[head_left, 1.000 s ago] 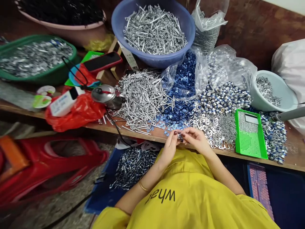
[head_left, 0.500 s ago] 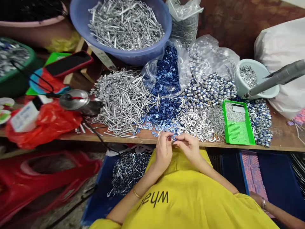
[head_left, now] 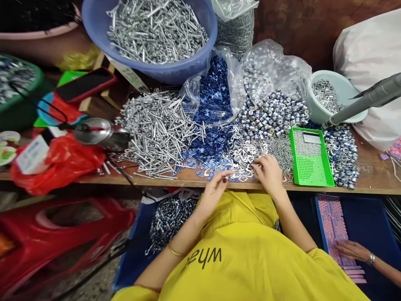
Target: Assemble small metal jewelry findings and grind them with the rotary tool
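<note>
My left hand point(head_left: 215, 188) is at the table's front edge, fingers pinched around something small that I cannot make out. To its right, my right hand point(head_left: 269, 173) reaches down to a pile of silver C-shaped clips point(head_left: 246, 152). Its thumb and forefinger come together at the pile's front; what lies between them is too small to tell. Behind my left hand, small blue branched pieces point(head_left: 208, 146) spread from an open clear bag. Silver rods with looped ends point(head_left: 153, 133) are heaped to the left. Blue-and-silver cylinders point(head_left: 266, 117) lie behind the clips.
A green tray point(head_left: 308, 169) holds tiny metal parts right of a heap of small wire pieces point(head_left: 280, 150). A purple basin point(head_left: 134, 60) of rods stands behind. A grey pole point(head_left: 360, 102) slants in from the right. Another person's hand point(head_left: 354, 251) touches pink pieces at lower right.
My hands, together at the table edge before, have moved apart. The right one went right and forward to the clips. The other person's hand has come further into view. The view shifted slightly.
</note>
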Motion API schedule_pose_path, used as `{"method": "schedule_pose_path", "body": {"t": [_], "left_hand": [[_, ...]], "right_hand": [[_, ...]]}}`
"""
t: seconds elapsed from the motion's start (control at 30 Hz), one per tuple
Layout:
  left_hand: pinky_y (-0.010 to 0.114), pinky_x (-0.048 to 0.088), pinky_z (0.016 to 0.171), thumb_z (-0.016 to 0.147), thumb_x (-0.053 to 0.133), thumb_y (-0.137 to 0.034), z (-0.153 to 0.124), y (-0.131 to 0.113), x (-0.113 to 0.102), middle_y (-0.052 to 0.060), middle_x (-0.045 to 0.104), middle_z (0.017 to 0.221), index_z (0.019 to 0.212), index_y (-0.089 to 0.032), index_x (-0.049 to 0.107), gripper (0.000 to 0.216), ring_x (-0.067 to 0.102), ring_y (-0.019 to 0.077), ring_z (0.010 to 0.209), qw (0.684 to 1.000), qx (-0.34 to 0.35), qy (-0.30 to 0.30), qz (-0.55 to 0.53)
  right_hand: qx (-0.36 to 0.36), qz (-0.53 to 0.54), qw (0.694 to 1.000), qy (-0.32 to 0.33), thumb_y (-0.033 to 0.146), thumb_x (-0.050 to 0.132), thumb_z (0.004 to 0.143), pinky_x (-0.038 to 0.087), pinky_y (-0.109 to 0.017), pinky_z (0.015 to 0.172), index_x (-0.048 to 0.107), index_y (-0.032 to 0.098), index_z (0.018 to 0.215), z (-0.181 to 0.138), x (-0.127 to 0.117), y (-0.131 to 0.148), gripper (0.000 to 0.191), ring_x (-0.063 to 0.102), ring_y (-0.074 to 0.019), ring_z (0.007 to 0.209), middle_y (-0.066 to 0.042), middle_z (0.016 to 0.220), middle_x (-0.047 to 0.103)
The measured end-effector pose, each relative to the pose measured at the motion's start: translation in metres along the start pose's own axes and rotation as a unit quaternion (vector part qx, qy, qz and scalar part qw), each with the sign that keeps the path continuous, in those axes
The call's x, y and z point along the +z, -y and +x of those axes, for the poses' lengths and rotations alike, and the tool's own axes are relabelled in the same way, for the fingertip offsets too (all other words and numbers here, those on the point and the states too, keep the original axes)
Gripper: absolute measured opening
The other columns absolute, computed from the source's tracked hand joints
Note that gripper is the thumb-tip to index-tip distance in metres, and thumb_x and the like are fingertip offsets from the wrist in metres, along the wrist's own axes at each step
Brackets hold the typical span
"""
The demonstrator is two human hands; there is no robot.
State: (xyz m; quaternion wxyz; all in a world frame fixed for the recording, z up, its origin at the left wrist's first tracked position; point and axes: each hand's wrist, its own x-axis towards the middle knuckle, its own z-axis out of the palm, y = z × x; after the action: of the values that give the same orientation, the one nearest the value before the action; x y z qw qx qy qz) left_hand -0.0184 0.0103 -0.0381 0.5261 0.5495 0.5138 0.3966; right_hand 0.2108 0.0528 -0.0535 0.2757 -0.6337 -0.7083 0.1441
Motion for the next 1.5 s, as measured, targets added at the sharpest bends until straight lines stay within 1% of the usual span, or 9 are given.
{"method": "schedule_pose_path", "body": {"t": [0.13,0.27,0.37,0.47,0.67,0.87,1.03,1.33,1.5], "left_hand": [[0.033,0.042,0.087,0.095,0.049,-0.053,0.004,-0.001,0.005,0.006,0.067,0.091,0.094,-0.021,0.073,0.04,0.058,0.022,0.09,0.999,0.028,0.012,0.031],[0.03,0.041,0.081,0.094,0.053,-0.053,0.002,0.004,0.002,0.006,0.063,0.1,0.108,-0.021,0.066,0.038,0.054,0.0192,0.087,0.999,-0.025,0.011,-0.023],[0.029,0.04,0.08,0.092,0.058,-0.051,-0.001,-0.001,0.001,0.005,0.06,0.098,0.108,-0.02,0.064,0.036,0.052,0.0177,0.085,0.99,-0.053,0.086,-0.102],[0.029,0.039,0.074,0.093,0.055,-0.053,-0.004,-0.01,0.006,0.006,0.058,0.091,0.098,-0.016,0.067,0.039,0.047,0.0145,0.074,0.955,-0.077,0.192,-0.214],[0.026,0.034,0.066,0.088,0.064,-0.052,0.006,-0.013,0.011,0.006,0.057,0.088,0.097,-0.015,0.067,0.038,0.045,0.0136,0.076,0.922,-0.153,0.149,-0.322],[0.026,0.023,0.054,0.088,0.063,-0.048,0.0,-0.003,0.004,0.002,0.046,0.073,0.087,-0.011,0.065,0.038,0.031,0.0089,0.06,0.841,-0.194,0.274,-0.425],[0.027,0.025,0.055,0.091,0.057,-0.051,-0.003,-0.004,0.002,-0.001,0.037,0.065,0.084,-0.01,0.064,0.042,0.028,0.0091,0.056,0.811,-0.196,0.334,-0.439],[0.026,0.024,0.054,0.088,0.06,-0.046,-0.001,-0.009,0.011,0.001,0.042,0.066,0.079,-0.011,0.064,0.037,0.03,0.0096,0.056,0.823,-0.205,0.333,-0.413],[0.026,0.027,0.054,0.084,0.055,-0.032,0.006,-0.017,-0.005,-0.001,0.039,0.06,0.063,-0.014,0.058,0.027,0.03,0.0113,0.057,0.874,-0.155,0.184,-0.421]], "right_hand": [[-0.031,0.005,0.999,-0.009,0.029,0.058,0.093,0.046,-0.042,0.084,0.071,0.021,0.09,0.012,0.007,-0.009,0.015,0.056,-0.0253,0.094,-0.009,0.095,0.068],[-0.009,0.156,0.984,-0.081,0.027,0.056,0.094,0.049,-0.038,0.084,0.073,0.023,0.095,0.008,-0.009,0.0,0.017,0.061,-0.0214,0.094,-0.007,0.096,0.067],[0.007,0.309,0.951,-0.015,0.025,0.059,0.093,0.052,-0.033,0.077,0.073,0.025,0.099,-0.005,-0.024,0.028,0.014,0.065,-0.0174,0.087,-0.004,0.095,0.069],[-0.014,0.384,0.921,0.06,0.022,0.061,0.092,0.053,-0.03,0.075,0.072,0.026,0.1,-0.014,-0.027,0.058,0.014,0.066,-0.0156,0.083,-0.002,0.092,0.071],[0.01,0.413,0.91,0.036,0.023,0.063,0.091,0.053,-0.029,0.075,0.073,0.025,0.095,-0.005,-0.017,0.071,0.011,0.066,-0.0146,0.081,-0.002,0.09,0.071],[-0.022,0.478,0.867,0.14,0.022,0.07,0.086,0.053,-0.028,0.074,0.075,0.024,0.087,-0.002,-0.024,0.073,0.006,0.067,-0.0145,0.08,-0.001,0.083,0.072],[0.022,0.548,0.829,0.11,0.024,0.074,0.083,0.055,-0.029,0.071,0.074,0.024,0.084,-0.011,-0.02,0.078,0.002,0.067,-0.0151,0.077,-0.002,0.082,0.072],[-0.035,0.498,0.863,0.079,0.021,0.068,0.088,0.055,-0.031,0.074,0.075,0.025,0.089,-0.02,-0.022,0.074,0.008,0.068,-0.0163,0.081,-0.003,0.085,0.073],[0.004,0.383,0.915,0.128,0.03,0.054,0.096,0.054,-0.034,0.089,0.067,0.025,0.113,-0.023,-0.042,0.041,0.022,0.067,-0.0178,0.099,-0.007,0.112,0.071]]}}
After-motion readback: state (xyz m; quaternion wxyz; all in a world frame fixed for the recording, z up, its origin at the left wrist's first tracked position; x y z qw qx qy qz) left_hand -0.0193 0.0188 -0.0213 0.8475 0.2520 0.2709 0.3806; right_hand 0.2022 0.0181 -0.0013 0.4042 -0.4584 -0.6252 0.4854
